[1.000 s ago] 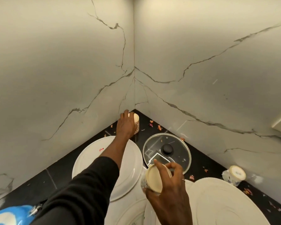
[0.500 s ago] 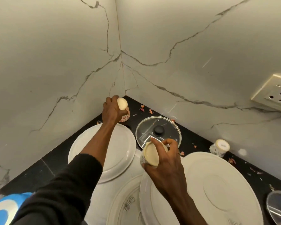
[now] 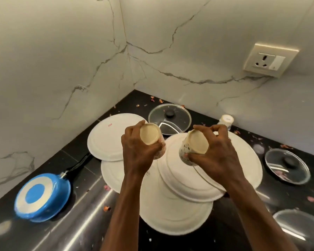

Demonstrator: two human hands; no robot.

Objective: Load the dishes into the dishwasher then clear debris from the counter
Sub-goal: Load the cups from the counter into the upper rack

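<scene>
Your left hand (image 3: 137,154) is now gripping the cup (image 3: 150,136) it fetched from the corner, fingers curling round it above the plates (image 3: 105,140). Just right of them, your right hand (image 3: 217,154) is clasping a second cup (image 3: 196,144). Both look ready for the dishwasher.

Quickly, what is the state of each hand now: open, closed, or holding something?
Left hand: closed, holding a cup.
Right hand: closed, holding a second cup.

Left cup (image 3: 150,134), right cup (image 3: 198,144) — tilted, bases up.
</scene>
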